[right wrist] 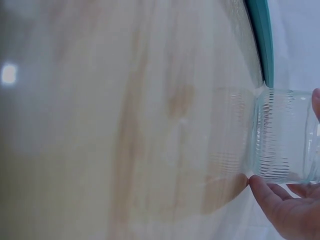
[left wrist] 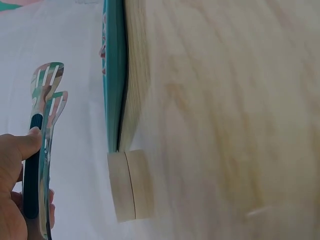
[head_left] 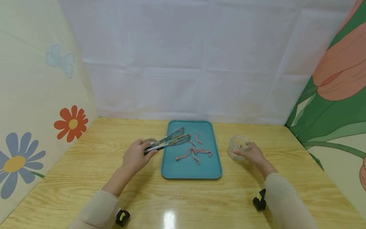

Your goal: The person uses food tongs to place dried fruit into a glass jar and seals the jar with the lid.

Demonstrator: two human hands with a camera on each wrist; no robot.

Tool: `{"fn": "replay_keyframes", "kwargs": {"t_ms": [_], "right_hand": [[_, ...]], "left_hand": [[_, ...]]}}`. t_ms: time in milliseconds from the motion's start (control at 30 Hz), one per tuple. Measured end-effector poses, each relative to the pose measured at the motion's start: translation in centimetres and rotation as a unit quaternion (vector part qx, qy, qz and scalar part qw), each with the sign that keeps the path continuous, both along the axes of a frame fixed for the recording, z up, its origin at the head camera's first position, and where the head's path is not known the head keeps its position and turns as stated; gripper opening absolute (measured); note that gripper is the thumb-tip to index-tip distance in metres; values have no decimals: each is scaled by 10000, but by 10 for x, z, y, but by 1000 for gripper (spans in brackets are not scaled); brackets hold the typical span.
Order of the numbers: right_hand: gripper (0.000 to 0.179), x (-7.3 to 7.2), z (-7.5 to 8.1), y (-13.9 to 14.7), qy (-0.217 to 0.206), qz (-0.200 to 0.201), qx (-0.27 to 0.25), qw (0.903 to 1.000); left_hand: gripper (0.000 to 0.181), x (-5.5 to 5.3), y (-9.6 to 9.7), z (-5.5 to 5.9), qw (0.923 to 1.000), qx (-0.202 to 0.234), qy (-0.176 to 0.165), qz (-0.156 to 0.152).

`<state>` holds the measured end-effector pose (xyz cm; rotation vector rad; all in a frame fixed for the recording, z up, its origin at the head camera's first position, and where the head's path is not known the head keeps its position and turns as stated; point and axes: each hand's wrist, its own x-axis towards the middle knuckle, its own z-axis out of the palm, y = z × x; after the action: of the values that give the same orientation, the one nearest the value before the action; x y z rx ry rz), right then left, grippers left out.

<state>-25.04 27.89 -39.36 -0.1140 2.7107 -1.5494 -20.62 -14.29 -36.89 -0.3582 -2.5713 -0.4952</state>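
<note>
My left hand (head_left: 135, 157) grips metal tongs (head_left: 171, 139) by their black handles. The slotted heads of the tongs, spread apart, hover over the left half of a teal tray (head_left: 190, 171). Several thin pink worm-like strands (head_left: 195, 151) lie on that tray, most in a tangle near its middle. To the right of the tray, my right hand (head_left: 254, 156) holds a clear glass jar (head_left: 232, 152) by its side, thumb toward the rim. Fine ribs run around the jar's glass (right wrist: 280, 137), and its base is at the tabletop.
A round pale wooden piece (left wrist: 120, 187) rests on the table beside the tray, partly behind the left hand in the head view. Small black wrist devices (head_left: 122, 218) show by both sleeves. White cloth (head_left: 183, 92) hangs behind the wood-grain table (head_left: 197, 203), with patterned panels at both sides.
</note>
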Motion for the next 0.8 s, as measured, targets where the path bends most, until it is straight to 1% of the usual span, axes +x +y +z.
{"fn": "replay_keyframes", "kwargs": {"t_ms": [167,400,567,800], "right_hand": [[44,1,-1,0,-90,-7,-71,9999],[55,2,1,1,-172,-113,-2,9998],[53,1,1,0,-143,-96,-42,9998],[53,0,0,0,-158,-84,20,9998]], "left_hand": [[28,4,-4,-1,9999,-117,-30,-49],[26,8,-11,-2,9994,-286,-73,-177],[25,12,-15,-5,9990,-328,-218,-205],[30,15,-18,-8,9981,-429,-375,-226]]}}
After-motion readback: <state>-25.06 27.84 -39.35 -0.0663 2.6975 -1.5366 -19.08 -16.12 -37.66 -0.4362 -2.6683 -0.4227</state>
